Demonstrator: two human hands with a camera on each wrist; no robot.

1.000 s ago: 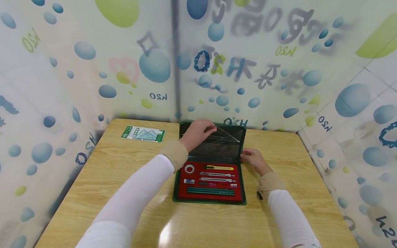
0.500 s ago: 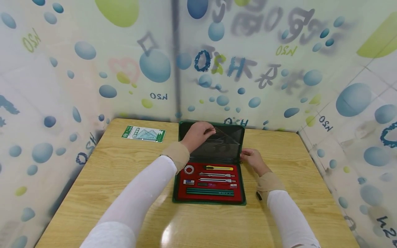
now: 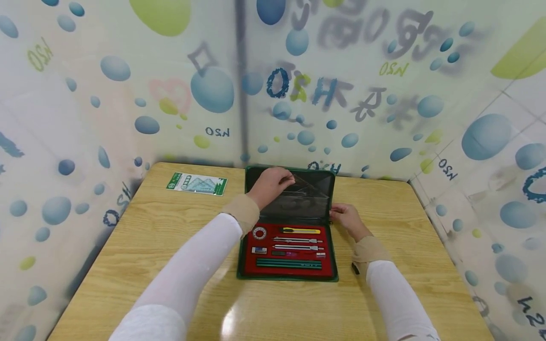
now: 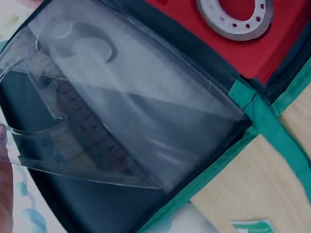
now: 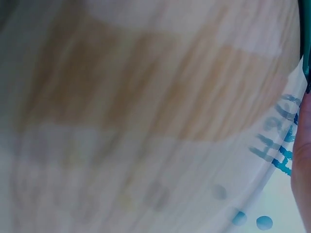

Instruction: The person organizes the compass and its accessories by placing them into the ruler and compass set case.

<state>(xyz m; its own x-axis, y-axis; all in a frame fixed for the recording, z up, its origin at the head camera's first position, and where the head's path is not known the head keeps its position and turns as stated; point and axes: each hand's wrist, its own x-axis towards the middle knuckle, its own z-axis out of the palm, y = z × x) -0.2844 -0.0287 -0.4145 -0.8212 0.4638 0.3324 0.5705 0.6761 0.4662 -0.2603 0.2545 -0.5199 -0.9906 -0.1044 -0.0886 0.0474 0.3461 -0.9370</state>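
Observation:
A drawing-instrument case [image 3: 245,255] with green edges lies unfolded on the table, its dark lid raised at the back. My left hand [image 3: 273,183] is over the lid, thumb and fingers pinching a clear plastic set square [image 4: 92,136]. The set square lies partly behind the lid's transparent pocket [image 4: 160,107]; its printed scale shows. My right hand [image 3: 347,219] holds the lid's right edge with its fingertips; in the right wrist view one finger [image 5: 302,160] meets the green border. The red tray holds a white ring [image 3: 259,232], a yellow cutter [image 3: 301,230], compasses [image 3: 297,247] and green pencils [image 3: 289,264].
A green-and-white packet [image 3: 196,183] picturing rulers lies at the table's back left. An eraser [image 3: 259,250] and a small sharpener [image 3: 321,255] also sit in the tray. Bubble-patterned walls [image 3: 192,142] stand directly behind the wooden table [image 3: 170,227] and at both sides.
My left hand has come slightly down and left over the lid with the set square, which tilts a little deeper into the pocket area. The right hand stays at the lid's edge.

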